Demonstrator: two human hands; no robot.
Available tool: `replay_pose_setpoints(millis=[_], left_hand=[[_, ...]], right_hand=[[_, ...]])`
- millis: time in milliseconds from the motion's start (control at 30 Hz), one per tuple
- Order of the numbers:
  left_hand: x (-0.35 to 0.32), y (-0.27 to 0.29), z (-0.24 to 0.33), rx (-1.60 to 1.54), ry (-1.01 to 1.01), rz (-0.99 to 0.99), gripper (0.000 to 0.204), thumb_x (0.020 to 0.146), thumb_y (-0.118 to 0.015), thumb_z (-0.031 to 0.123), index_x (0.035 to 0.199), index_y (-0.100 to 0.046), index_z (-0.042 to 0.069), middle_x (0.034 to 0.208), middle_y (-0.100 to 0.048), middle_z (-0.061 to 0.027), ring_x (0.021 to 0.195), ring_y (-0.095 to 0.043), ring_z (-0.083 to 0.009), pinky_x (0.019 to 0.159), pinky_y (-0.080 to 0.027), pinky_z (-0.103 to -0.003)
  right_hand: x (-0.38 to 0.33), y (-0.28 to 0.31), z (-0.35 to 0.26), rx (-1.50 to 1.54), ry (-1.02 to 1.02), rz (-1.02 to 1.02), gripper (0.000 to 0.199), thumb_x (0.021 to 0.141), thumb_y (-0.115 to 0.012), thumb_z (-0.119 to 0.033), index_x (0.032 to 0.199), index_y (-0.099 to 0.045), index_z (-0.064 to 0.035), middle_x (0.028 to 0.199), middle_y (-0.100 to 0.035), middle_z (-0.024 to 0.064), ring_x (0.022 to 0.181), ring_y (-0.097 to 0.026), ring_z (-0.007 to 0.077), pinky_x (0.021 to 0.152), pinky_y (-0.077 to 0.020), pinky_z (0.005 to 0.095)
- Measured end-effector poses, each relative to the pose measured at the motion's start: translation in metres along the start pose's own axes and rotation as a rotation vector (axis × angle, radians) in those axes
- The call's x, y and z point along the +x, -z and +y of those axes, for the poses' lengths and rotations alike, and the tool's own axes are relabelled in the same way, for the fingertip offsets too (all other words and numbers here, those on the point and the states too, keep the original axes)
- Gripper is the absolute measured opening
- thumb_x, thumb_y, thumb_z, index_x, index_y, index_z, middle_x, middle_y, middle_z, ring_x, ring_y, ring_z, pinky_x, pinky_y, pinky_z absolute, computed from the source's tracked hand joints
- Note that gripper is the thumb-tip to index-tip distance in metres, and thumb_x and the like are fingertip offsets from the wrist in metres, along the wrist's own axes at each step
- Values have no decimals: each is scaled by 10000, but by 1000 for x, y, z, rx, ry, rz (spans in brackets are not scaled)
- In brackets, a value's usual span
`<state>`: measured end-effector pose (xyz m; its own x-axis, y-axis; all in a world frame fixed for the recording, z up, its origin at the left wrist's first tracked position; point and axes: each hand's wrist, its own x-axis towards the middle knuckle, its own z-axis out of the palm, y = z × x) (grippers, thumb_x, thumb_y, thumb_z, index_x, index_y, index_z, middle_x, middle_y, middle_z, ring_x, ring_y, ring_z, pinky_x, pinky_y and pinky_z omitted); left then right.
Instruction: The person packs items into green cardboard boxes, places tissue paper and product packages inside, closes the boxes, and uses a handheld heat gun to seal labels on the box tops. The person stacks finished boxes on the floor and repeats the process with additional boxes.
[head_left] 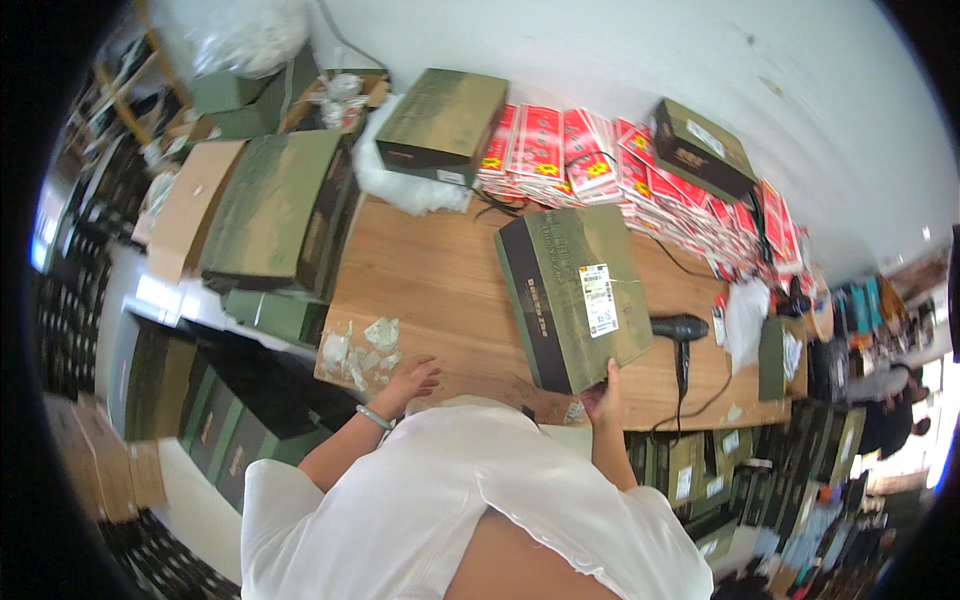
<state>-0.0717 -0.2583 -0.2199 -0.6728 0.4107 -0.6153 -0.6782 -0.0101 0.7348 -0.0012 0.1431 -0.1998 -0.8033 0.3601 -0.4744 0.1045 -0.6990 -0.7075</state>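
Holding the green box (555, 300) at its near edge, the right hand (600, 394) is placed at about six o'clock of it. The thumb lies along the edge and the other fingers are partly hidden, so the grip is narrow, closed on the cardboard. This box is in the middle of the wooden table (420, 265), with its dark side turned toward nine o'clock and a white label (600, 300) on its top; I cannot tell whether all its bottom rests on the wood.

Taking the box as centre of the clock, the left hand (412, 378) is at eight o'clock, apart from it, with fingers loosely spread and holding nothing. A pale bracelet (374, 417) is around that wrist. Just beyond this hand, toward nine o'clock, there are crumpled translucent scraps (383, 333).

Between three and four o'clock, a black hair dryer (680, 328) lies near the box; farther, at three o'clock, is a white plastic bag (745, 322). Red packets (590, 165) are piled from eleven to two o'clock, and a smaller carton (705, 150) rests on them between one and two. At eleven o'clock stands a closed olive carton (440, 120), beside white wrapping (385, 175).
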Motion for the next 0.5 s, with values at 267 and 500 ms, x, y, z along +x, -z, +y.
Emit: replay_pose_setpoints(millis=[267,500], left_hand=[[-69,-165,-6,52,-816,149,1274,839,-740,336,1397,399,226,1546,-63,-299,1415,-215,-385,1114,-268,-459],[-169,-224,-104,-167,-894,585,1365,733,-788,509,1446,323,163,1561,-99,-214,1415,-209,-333,1129,-254,-481]], right_hand=[[-52,-7,-43,-260,-153,-489,699,926,-572,-456,1422,-352,-16,1408,-445,137,1278,-456,299,1076,-370,429],[-165,12,-17,-559,-182,-718,765,896,-570,-522,1489,-278,-137,1492,-339,130,1312,-396,316,1093,-331,448]])
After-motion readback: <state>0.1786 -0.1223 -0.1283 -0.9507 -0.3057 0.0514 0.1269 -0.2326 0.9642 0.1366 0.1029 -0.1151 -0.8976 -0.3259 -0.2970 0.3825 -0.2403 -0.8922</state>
